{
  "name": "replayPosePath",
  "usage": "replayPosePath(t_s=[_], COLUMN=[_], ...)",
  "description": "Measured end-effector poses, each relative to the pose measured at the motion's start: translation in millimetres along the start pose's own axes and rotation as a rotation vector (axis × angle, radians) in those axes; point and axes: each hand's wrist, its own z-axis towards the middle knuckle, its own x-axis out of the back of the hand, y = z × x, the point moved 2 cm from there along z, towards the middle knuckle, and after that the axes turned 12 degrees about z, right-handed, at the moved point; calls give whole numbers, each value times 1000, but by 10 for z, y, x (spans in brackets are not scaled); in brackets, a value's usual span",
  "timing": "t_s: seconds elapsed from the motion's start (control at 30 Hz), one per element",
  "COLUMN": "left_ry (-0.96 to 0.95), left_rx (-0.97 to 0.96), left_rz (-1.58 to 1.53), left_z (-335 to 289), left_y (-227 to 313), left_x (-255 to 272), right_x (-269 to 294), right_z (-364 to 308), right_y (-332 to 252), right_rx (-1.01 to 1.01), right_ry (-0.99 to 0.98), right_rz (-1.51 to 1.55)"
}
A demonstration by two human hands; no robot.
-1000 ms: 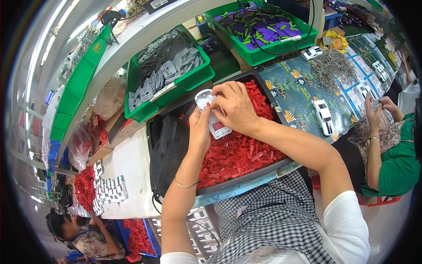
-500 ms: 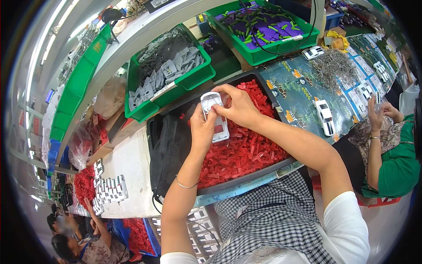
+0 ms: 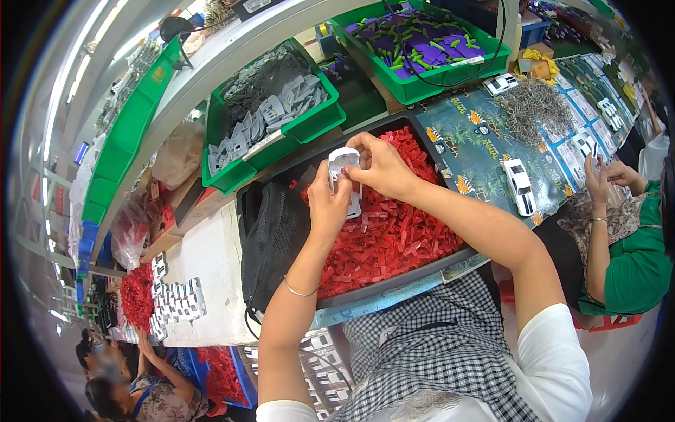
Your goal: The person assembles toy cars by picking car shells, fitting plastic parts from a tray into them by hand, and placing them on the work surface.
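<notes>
Both of my hands hold a white toy car body [image 3: 344,171] above a black tray [image 3: 394,283] filled with small red plastic parts [image 3: 383,243]. My left hand [image 3: 327,204] grips the body from below and the left, its thumb on the near side. My right hand [image 3: 383,165] pinches the far end with fingers curled over the top. The body is turned nearly edge-on, and a red piece shows inside it.
A black mesh bag [image 3: 271,239] lies at the tray's left end. Green bins hold grey parts [image 3: 271,105] and purple and green parts [image 3: 422,42]. White toy cars [image 3: 519,184] and a pile of thin metal pieces [image 3: 531,109] lie on printed cards. Another person in green [image 3: 626,239] sits at right; others work at lower left.
The white car body has rotated from lying flat and open toward me to nearly edge-on, and both hands have closed tighter around it, shifting slightly up.
</notes>
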Motion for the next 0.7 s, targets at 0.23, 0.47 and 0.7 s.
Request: replayPosePath(t_s=[0.23,0.47,0.7], left_ry=[54,563,361], left_rx=[32,-102,367], left_rz=[108,822,1450], left_z=[137,-231,-1793], left_y=[-253,-915,-2565], left_x=[418,1987,2670], right_x=[62,1316,2691], right_z=[20,-746,-2194], right_y=[-31,-360,318], right_rx=[-83,90,97], right_ry=[-90,157,429], right_rz=[-1,-376,-1087])
